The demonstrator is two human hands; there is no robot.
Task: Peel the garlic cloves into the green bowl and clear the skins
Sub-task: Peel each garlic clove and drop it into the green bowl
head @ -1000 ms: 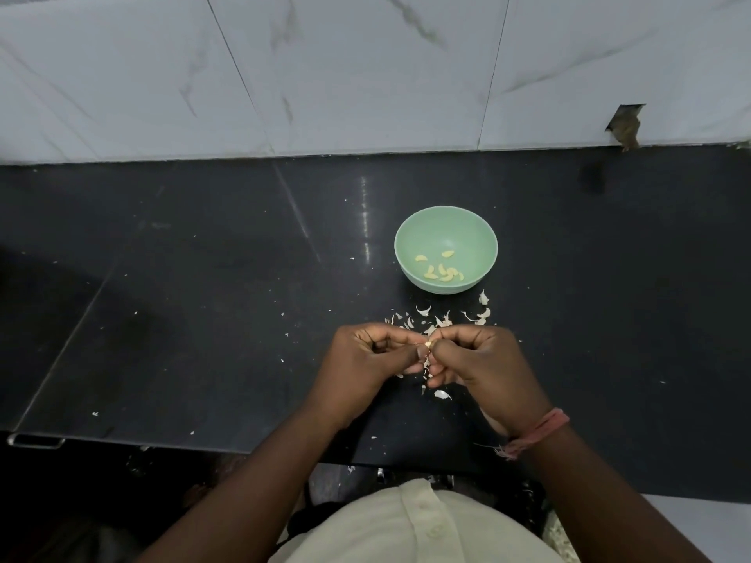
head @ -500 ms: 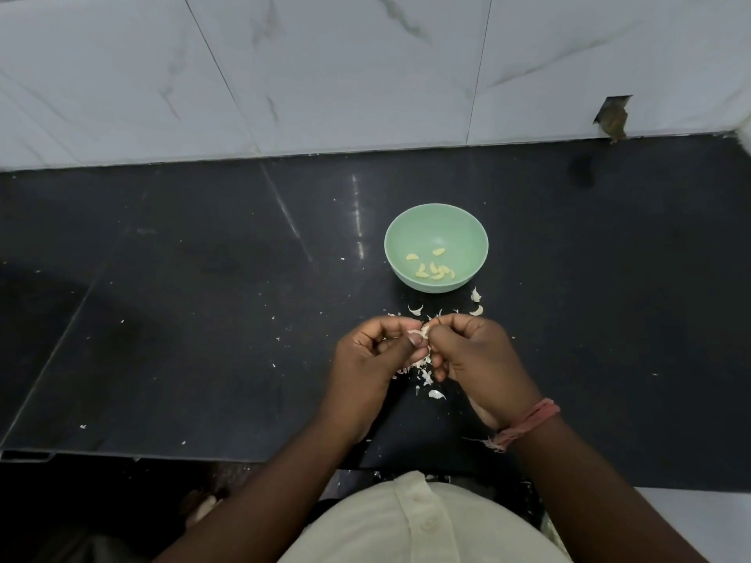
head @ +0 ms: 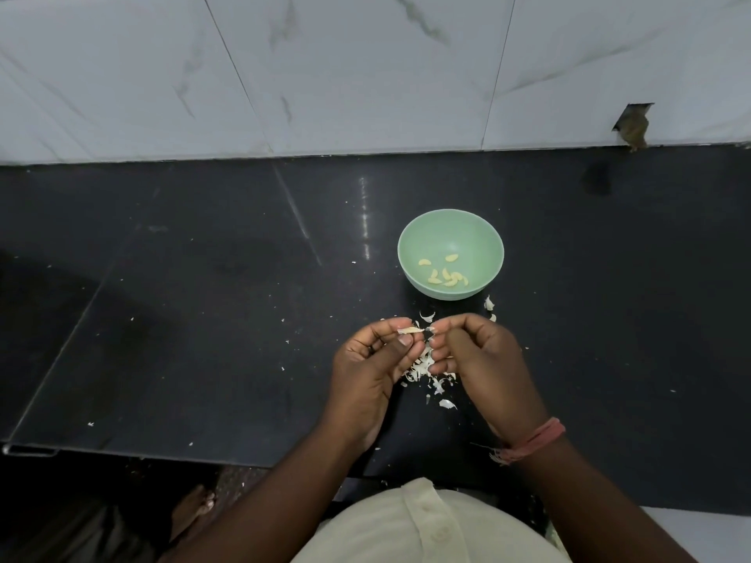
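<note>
The green bowl [head: 450, 225] stands on the black counter and holds several peeled garlic cloves [head: 446, 274]. Just in front of it, my left hand [head: 376, 371] pinches a garlic clove [head: 409, 330] between thumb and forefinger. My right hand [head: 479, 359] pinches the skin at the clove's right tip, fingers curled. A pile of white skins [head: 426, 369] lies on the counter under and between both hands. A few more skins [head: 489, 304] lie beside the bowl's base.
The black counter [head: 203, 298] runs wide to the left and right, with small skin flecks scattered on it. A white marble-tiled wall [head: 365, 75] rises behind. The counter's front edge [head: 122, 451] is close to my body.
My hands have drawn slightly apart, exposing the clove between them. More skin pieces lie in the pile under my hands.
</note>
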